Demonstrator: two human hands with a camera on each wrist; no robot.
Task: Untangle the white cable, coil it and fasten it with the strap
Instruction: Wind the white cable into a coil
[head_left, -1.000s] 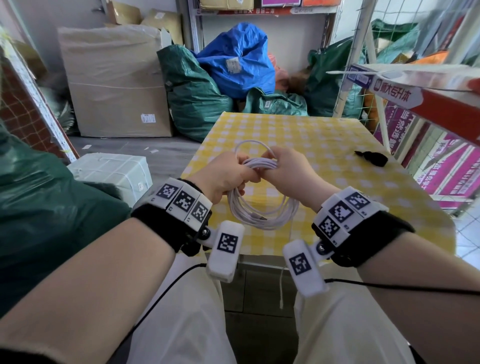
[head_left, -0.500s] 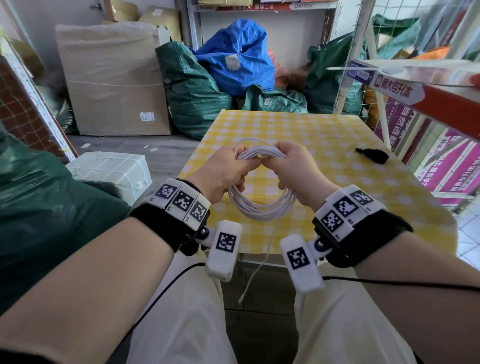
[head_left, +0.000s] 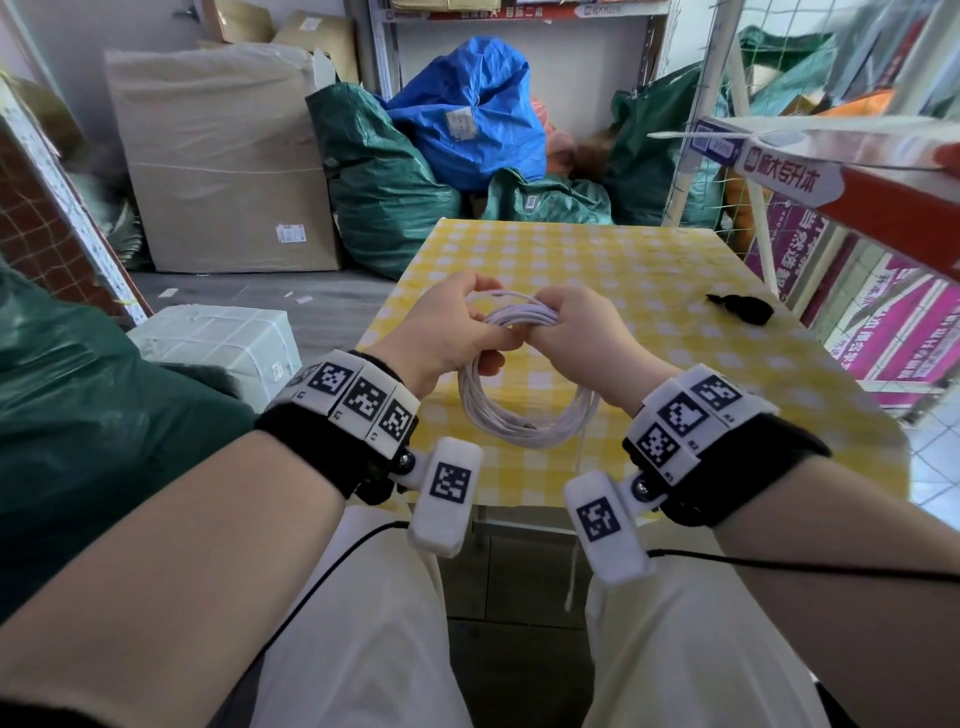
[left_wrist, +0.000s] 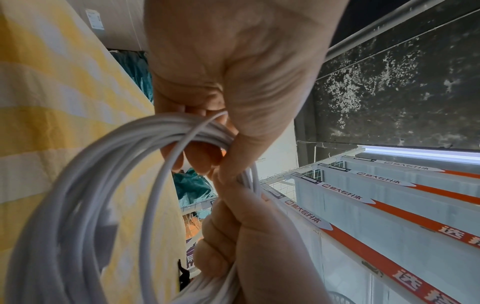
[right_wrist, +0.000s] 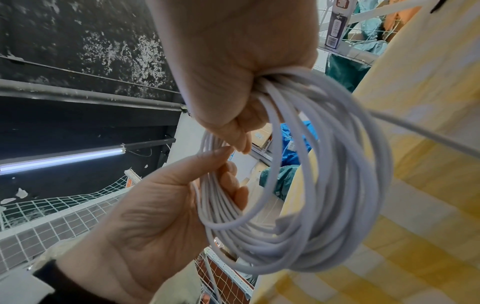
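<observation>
A: What is carried by the desk (head_left: 587, 244) under the yellow-and-white checked cloth?

B: Only a small black strap-like piece (head_left: 740, 308) is seen lying on it, well to the right of the hands. It is taken to be the fastening strap, though it is too small for this to be told for certain.

A: And where is the thin white round-section cable (head_left: 524, 415)?

B: It is held in the air above the near edge of the desk, gathered into a coil of many loops. The top of the coil is gripped by both hands side by side: the left hand (head_left: 447, 332) is curled round the bundle, and the right hand (head_left: 576, 332) is closed round it as well. One loose strand is seen trailing down past the desk edge.

A: How is it judged to handle?

B: It is judged light, limp and somewhat springy, with a smooth skin, so loops could slip apart if the bundle is released. It is best held where all the loops are bunched together.
</observation>
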